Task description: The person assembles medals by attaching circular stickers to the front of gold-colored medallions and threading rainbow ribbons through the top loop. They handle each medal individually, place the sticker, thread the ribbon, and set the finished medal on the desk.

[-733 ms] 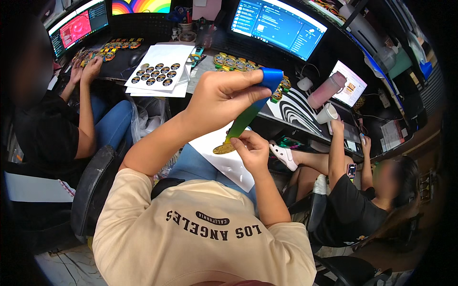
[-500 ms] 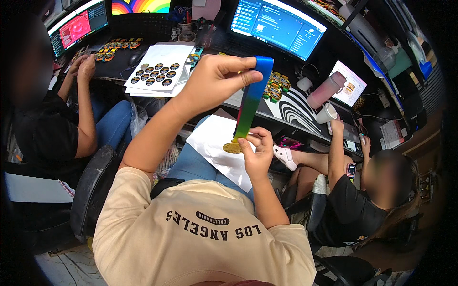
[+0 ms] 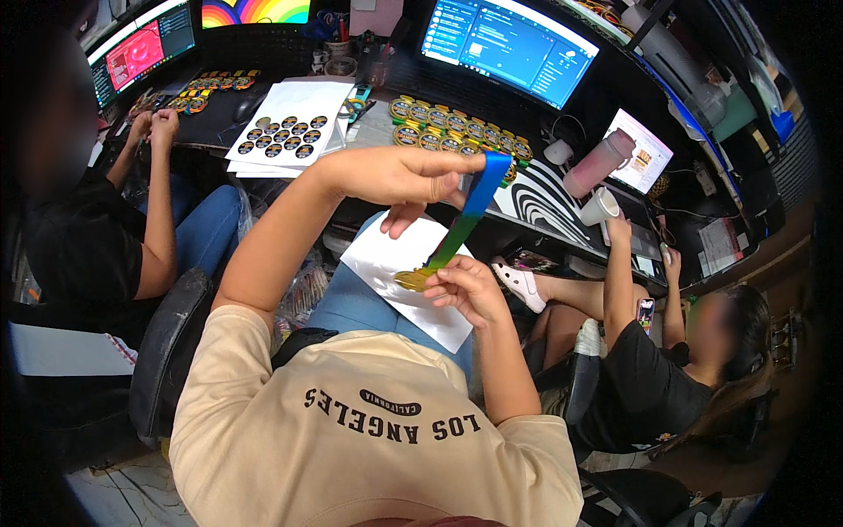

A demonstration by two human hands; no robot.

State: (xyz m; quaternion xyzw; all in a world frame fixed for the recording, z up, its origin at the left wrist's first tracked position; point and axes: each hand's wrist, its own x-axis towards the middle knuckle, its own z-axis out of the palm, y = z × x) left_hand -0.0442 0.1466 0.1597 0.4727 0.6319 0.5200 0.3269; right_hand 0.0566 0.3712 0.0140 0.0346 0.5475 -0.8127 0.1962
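My left hand (image 3: 391, 177) is raised in front of me, with the top loop of a blue-to-green medal ribbon (image 3: 481, 195) at its index finger. Its thumb and other fingers are loosely bent below. The ribbon slants down to a gold medal (image 3: 411, 280), tilted nearly edge-on. My right hand (image 3: 474, 292) pinches the medal and ribbon end where they join. Beneath them a white paper sheet (image 3: 373, 255) lies across my lap. What is printed on the medal's face cannot be made out.
Rows of gold medals (image 3: 457, 127) cover part of the desk ahead. Left of them is a stack of white sheets (image 3: 303, 101) with round black stickers (image 3: 281, 136). A pink tumbler (image 3: 600, 164) stands at right, beside a white cup (image 3: 600, 207) in another person's hand. Another person sits at left.
My left hand has lowered and its grip has loosened, with the lower fingers dropping. My right hand and the medal have shifted slightly left. The ribbon now slants, and more desk medals show.
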